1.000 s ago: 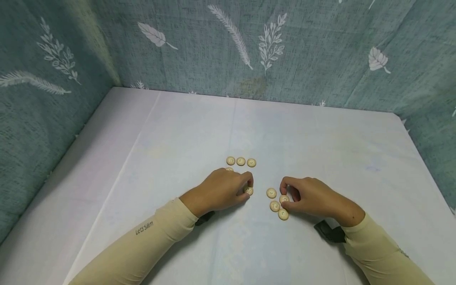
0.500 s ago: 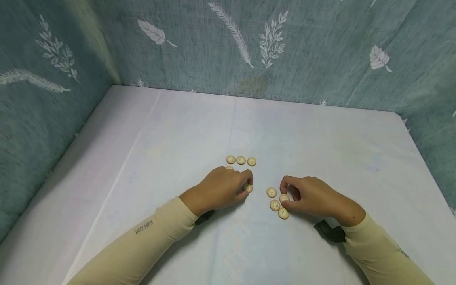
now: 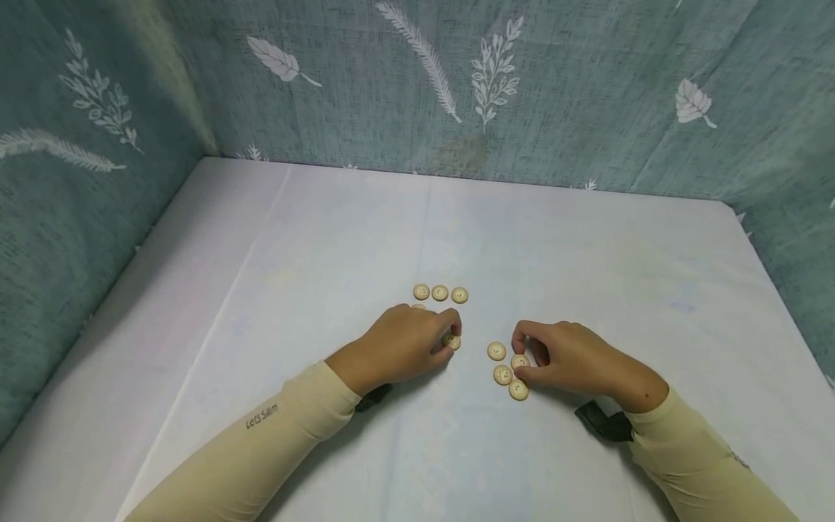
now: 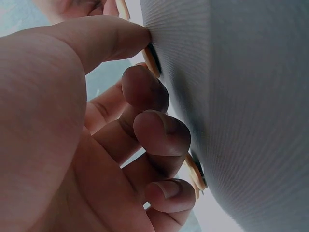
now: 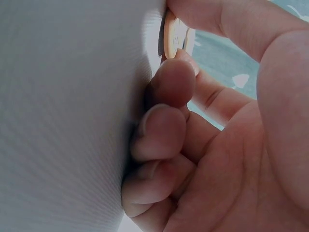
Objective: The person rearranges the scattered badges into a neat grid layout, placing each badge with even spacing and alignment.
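Note:
My left hand [image 3: 407, 344] pinches a round cream button [image 3: 452, 341] between thumb and index finger, flat on the white cloth. In the left wrist view that button [image 4: 151, 63] shows edge-on between the fingertips, its other fingers curled beside it. To the right, my right hand [image 3: 574, 361] holds another button [image 3: 520, 362] by its edges with thumb and index finger. The right wrist view shows this button [image 5: 171, 36] low against the cloth. Loose buttons lie close to the right hand: one [image 3: 496, 351], a second [image 3: 503, 375] and a third [image 3: 518, 390].
Beyond the left hand, three buttons form a row: left [image 3: 421, 291], middle [image 3: 440, 293] and right [image 3: 459, 295]. Below the row, a further button [image 3: 419, 307] is partly hidden by the left hand. Green leaf-patterned fabric [image 3: 365, 87] walls the table [image 3: 326, 239] at the back and sides.
The button under my left fingers has slid slightly away from me, toward the row of three. My right hand and its buttons stay in place.

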Motion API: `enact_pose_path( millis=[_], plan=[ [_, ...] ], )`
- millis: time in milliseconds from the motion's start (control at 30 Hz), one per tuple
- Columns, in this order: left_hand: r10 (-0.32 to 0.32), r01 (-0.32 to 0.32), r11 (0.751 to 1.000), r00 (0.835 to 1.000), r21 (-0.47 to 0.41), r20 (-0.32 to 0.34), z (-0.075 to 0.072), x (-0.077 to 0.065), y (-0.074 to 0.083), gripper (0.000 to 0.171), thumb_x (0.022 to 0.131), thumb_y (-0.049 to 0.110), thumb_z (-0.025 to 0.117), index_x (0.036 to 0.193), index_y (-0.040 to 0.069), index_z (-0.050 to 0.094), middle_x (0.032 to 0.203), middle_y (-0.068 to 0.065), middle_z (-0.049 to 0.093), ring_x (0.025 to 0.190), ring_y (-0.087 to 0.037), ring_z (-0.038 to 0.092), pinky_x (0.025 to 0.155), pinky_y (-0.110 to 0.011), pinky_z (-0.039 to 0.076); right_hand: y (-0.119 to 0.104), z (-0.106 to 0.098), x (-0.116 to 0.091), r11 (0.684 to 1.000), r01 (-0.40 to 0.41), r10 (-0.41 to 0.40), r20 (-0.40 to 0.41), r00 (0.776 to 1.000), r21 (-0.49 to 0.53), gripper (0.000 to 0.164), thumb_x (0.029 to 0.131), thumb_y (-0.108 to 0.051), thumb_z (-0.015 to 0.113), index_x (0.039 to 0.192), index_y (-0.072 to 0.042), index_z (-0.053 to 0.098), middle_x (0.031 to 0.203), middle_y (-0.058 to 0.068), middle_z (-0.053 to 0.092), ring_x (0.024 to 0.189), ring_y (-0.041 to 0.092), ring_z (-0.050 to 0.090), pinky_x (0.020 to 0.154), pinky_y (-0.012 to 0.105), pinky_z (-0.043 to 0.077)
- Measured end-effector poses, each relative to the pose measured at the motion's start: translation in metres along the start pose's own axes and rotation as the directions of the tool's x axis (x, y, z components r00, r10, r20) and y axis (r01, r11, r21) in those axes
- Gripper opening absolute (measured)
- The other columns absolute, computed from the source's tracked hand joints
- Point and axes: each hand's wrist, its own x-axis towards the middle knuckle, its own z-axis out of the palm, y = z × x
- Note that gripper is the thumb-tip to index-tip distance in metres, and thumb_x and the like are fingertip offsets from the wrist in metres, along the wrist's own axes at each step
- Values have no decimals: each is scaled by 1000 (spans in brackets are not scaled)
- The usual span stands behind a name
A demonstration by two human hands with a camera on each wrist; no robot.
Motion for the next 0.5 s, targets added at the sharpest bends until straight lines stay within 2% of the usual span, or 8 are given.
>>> enact_pose_path(
  millis=[200, 367, 500],
  plan=[
    [-7, 7, 1000, 1000, -11, 4, 1, 0, -1, 14, 92, 24, 69, 105, 18, 67, 72, 9, 68, 57, -3, 53, 58, -28, 46, 0, 1, 0, 1000, -15, 15, 19, 1000, 6, 21, 85, -27, 76, 91, -26, 56, 62, -14, 45, 54, -1, 42, 54, 21, 35],
    [-12, 12, 1000, 1000, 16, -21, 0, 2, -1, 14, 93, 25, 69, 105, 18, 67, 70, 8, 67, 55, -4, 52, 58, -29, 45, 0, 0, 0, 1000, -10, 10, -3, 1000, 1, 22, 84, -26, 76, 91, -26, 56, 62, -14, 45, 55, -1, 42, 54, 21, 35],
    [-30, 30, 1000, 999, -5, 12, -1, 2, -2, 15, 93, 25, 68, 107, 18, 66, 67, 9, 64, 55, -4, 51, 60, -31, 46, 0, -1, 0, 1000, -22, 22, 6, 1000, 11, 21, 85, -26, 76, 91, -26, 56, 62, -14, 46, 55, -1, 42, 54, 21, 35]
  ],
)
